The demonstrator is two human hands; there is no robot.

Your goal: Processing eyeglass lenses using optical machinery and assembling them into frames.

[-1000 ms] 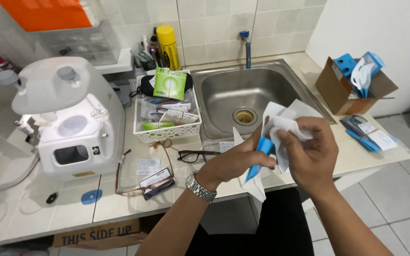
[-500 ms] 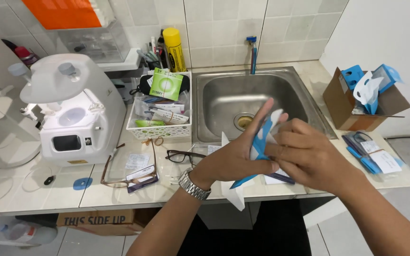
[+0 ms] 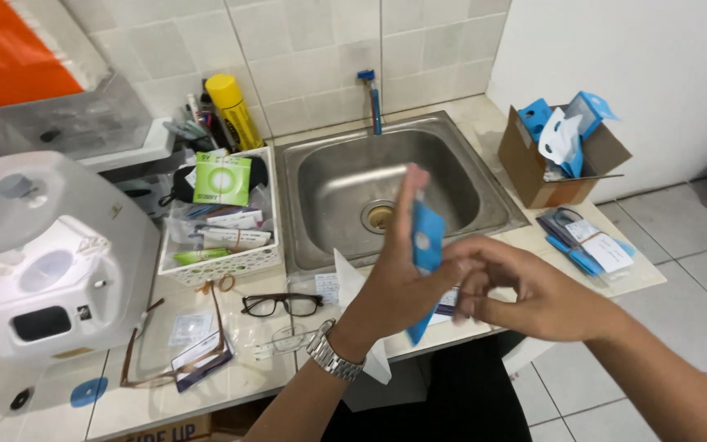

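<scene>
My left hand [image 3: 393, 282], with a metal watch on the wrist, holds a flat blue card-like packet [image 3: 427, 239] upright above the counter's front edge. My right hand [image 3: 533, 290] is just to its right, fingers reaching toward the packet's lower part; whether they touch it I cannot tell. A white paper sheet [image 3: 345, 278] sticks out behind my left hand. Black-rimmed glasses [image 3: 281, 304] lie on the counter to the left of my left wrist.
A steel sink [image 3: 345, 176] with a blue tap sits behind the hands. A white basket [image 3: 231, 260] of packets stands left of it, a white machine [image 3: 51, 270] further left. A cardboard box [image 3: 533, 168] and blue-white packets [image 3: 595, 250] lie at the right.
The white sheet that was spread between both hands has dropped behind my left hand. The blue packet now stands upright in my left hand, and my right hand has let go of the sheet.
</scene>
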